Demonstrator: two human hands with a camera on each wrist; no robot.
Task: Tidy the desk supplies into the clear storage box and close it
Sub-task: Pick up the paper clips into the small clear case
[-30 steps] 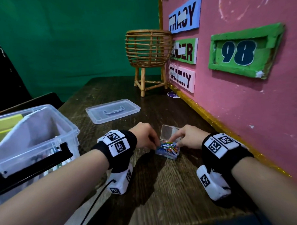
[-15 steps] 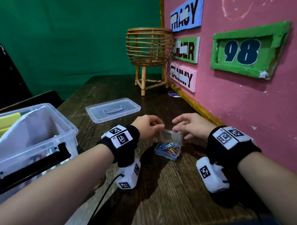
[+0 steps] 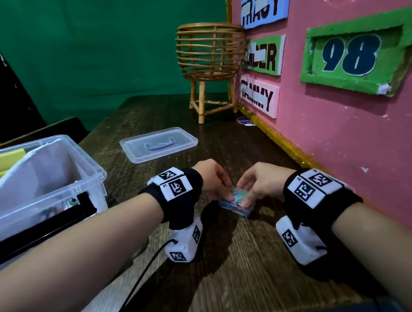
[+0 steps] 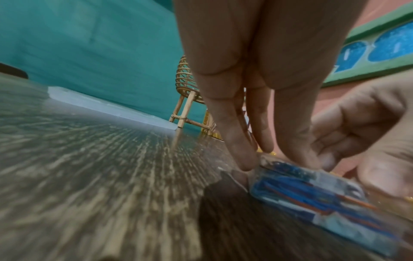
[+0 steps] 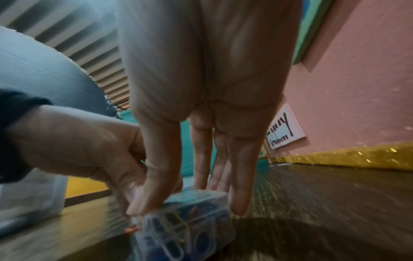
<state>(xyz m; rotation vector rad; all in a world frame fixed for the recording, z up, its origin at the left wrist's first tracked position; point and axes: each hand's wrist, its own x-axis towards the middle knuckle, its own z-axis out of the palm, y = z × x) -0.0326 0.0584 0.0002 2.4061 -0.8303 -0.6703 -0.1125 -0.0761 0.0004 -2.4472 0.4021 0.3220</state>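
Observation:
A small clear paper clip box [image 3: 235,205] full of coloured clips lies on the dark wooden desk [image 3: 228,261], its lid down. My left hand [image 3: 222,190] pinches its left end with curled fingers. My right hand [image 3: 249,194] grips the right part, thumb at the near corner and fingers over the far side. In the left wrist view my left fingertips [image 4: 243,164] touch the paper clip box [image 4: 312,199]. In the right wrist view my thumb and fingers straddle the paper clip box [image 5: 185,229]. The clear storage box [image 3: 89,165] stands open at the left, its lid [image 3: 158,143] flat on the desk beyond.
A wicker basket on legs [image 3: 210,54] stands at the back by the pink board [image 3: 341,150], which runs along the desk's right side with a yellow strip at its base. Yellow and white items sit inside the storage box. A cable trails from my left wrist.
Half a second ago the clip box's lid stood upright and both hands hovered just above it. Both hands have come down onto the box and the lid now lies shut.

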